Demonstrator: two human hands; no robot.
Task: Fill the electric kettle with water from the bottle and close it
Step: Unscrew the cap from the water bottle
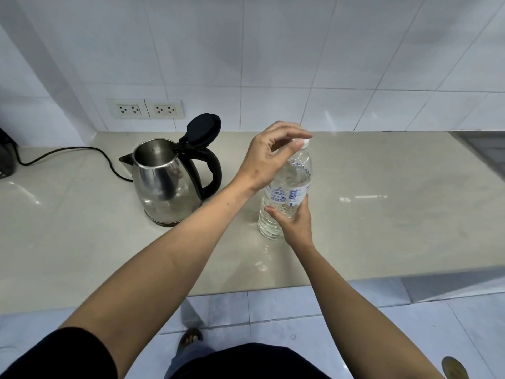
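Note:
A steel electric kettle [161, 184] with a black handle stands on the beige counter [382, 214], left of centre. Its black lid [203, 129] is swung up, so the mouth is uncovered. To its right a clear plastic water bottle [287, 192] stands upright on the counter, holding water. My right hand [293, 222] grips the bottle's lower body. My left hand [269, 157] reaches over from the left, fingertips pinched on the bottle's white cap [305, 143].
A black cord [82, 151] runs from the kettle to a dark appliance [6, 157] at the left edge. Two wall sockets [144, 108] sit on the tiled wall behind. The counter's front edge runs below my arms, with tiled floor beneath.

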